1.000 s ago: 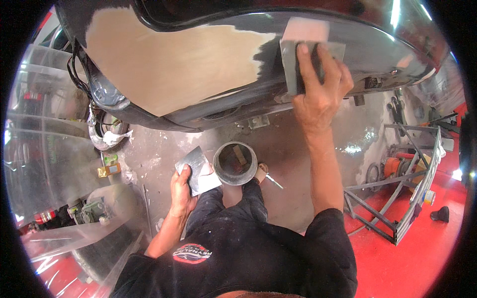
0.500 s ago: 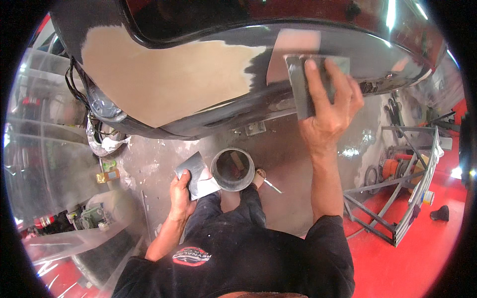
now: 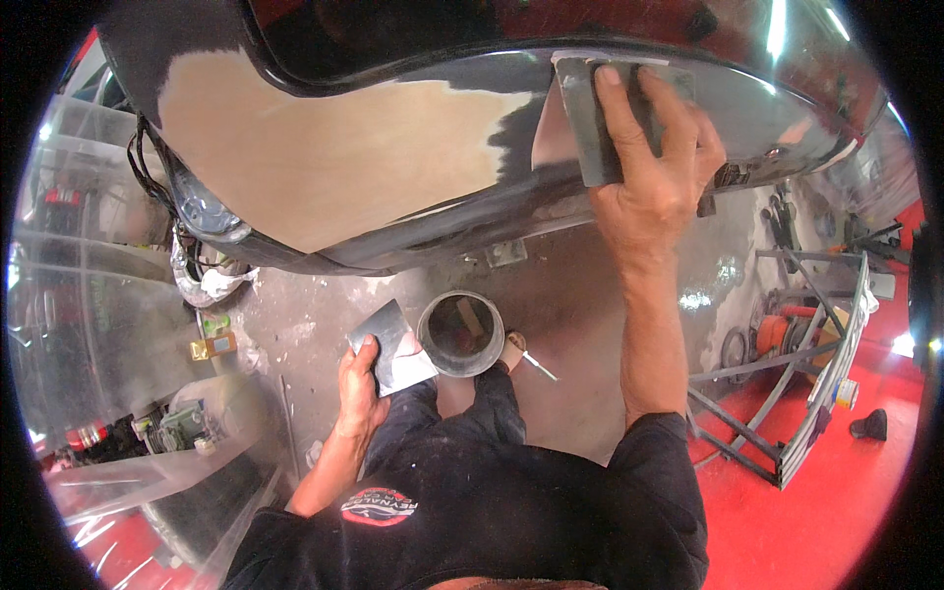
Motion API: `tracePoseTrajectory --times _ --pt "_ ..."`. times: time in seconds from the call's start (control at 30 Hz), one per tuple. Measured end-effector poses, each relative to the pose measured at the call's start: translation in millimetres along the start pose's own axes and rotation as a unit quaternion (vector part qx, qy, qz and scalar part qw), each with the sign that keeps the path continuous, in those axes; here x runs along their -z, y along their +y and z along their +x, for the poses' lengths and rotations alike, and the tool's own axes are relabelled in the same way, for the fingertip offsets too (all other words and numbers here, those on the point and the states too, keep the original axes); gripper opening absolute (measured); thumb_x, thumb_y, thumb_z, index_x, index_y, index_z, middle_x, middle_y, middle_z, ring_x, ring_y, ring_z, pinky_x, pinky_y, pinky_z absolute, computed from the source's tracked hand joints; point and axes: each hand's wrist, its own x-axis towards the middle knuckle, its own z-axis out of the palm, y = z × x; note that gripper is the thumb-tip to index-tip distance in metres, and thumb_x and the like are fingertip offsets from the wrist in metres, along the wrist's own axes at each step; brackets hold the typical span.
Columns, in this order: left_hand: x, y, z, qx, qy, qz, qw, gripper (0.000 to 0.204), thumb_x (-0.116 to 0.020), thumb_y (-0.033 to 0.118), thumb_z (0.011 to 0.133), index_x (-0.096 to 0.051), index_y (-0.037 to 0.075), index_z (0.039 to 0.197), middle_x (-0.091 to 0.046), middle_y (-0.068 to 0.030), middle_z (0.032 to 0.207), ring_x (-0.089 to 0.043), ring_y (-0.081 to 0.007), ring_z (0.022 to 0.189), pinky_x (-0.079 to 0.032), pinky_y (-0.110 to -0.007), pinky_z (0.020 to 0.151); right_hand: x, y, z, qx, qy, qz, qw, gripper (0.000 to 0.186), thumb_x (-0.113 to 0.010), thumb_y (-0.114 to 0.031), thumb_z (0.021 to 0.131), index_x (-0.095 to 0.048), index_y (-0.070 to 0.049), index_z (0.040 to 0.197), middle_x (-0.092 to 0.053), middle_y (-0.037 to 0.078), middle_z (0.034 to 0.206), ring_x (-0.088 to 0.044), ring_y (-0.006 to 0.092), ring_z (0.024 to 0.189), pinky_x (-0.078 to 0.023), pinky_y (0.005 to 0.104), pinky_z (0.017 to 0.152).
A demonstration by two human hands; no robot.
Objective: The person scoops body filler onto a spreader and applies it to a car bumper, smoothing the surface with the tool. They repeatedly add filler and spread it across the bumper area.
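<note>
My right hand [image 3: 654, 162] is shut on a wide, flat grey putty spreader [image 3: 584, 113], with fingers spread over its face. The spreader lies against the dark car bumper [image 3: 413, 211], over a smooth pink filler patch [image 3: 553, 138] that it partly hides. To the left, the same bumper has a large beige patch [image 3: 324, 147] with ragged edges. Lower down, near my body, my left hand [image 3: 360, 382] grips a flat, shiny grey plate [image 3: 382, 327] by its edge, thumb on top. A pinkish smear shows at that plate's right side.
A round grey bucket [image 3: 425, 339] stands by my feet, a flat stick inside it. At right, a metal frame [image 3: 777, 454] rests on the red floor [image 3: 836, 511] near orange equipment [image 3: 782, 334]. Clear plastic sheeting [image 3: 88, 295] hangs at left beside a loose headlight [image 3: 206, 211].
My right hand has slid the spreader farther up the bumper, over the upper part of the pink patch. My left hand and its plate have stayed in place.
</note>
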Motion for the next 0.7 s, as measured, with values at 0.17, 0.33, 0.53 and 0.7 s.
tracePoseTrajectory --times 0.17,0.33,0.53,0.7 --pt "8 -4 8 0.001 -0.027 0.013 1.0 0.031 -0.052 0.022 0.105 -0.053 0.0 0.127 -0.067 -0.014 0.115 -0.07 -0.0271 0.1 -0.058 -0.043 0.088 -15 -5 -48 -0.011 -0.013 0.016 1.0 0.07 -0.069 -0.002 0.064 -0.07 -0.024 0.13 -0.058 0.007 0.138 -0.047 0.0347 0.118 -0.04 0.0448 0.102" --pt "-8 9 -2 0.016 -0.03 0.018 0.999 0.034 -0.048 0.019 0.106 -0.049 -0.004 0.131 -0.066 -0.0189 0.119 -0.069 -0.0317 0.105 -0.056 -0.046 0.095 -35 -4 -112 -0.014 -0.021 0.016 1.0 0.068 -0.067 -0.002 0.065 -0.071 -0.024 0.129 -0.056 0.007 0.141 -0.045 0.0368 0.118 -0.042 0.0468 0.101" --pt "-2 5 -1 0.004 -0.025 0.01 1.0 0.031 -0.049 0.019 0.105 -0.052 -0.003 0.128 -0.067 -0.0175 0.116 -0.069 -0.0294 0.101 -0.057 -0.044 0.092 2 -19 -102 -0.056 -0.046 0.044 0.996 0.052 -0.072 -0.014 0.071 -0.075 -0.021 0.123 -0.062 0.009 0.134 -0.048 0.0353 0.115 -0.043 0.0435 0.1" --pt "0 -3 3 0.004 -0.009 0.023 1.0 0.026 -0.052 0.018 0.105 -0.056 -0.001 0.122 -0.066 -0.013 0.11 -0.068 -0.0241 0.096 -0.057 -0.039 0.087 20 2 -34 -0.011 -0.015 -0.007 1.0 0.045 -0.074 -0.018 0.078 -0.075 -0.019 0.123 -0.064 0.007 0.13 -0.054 0.0321 0.118 -0.04 0.0435 0.106"
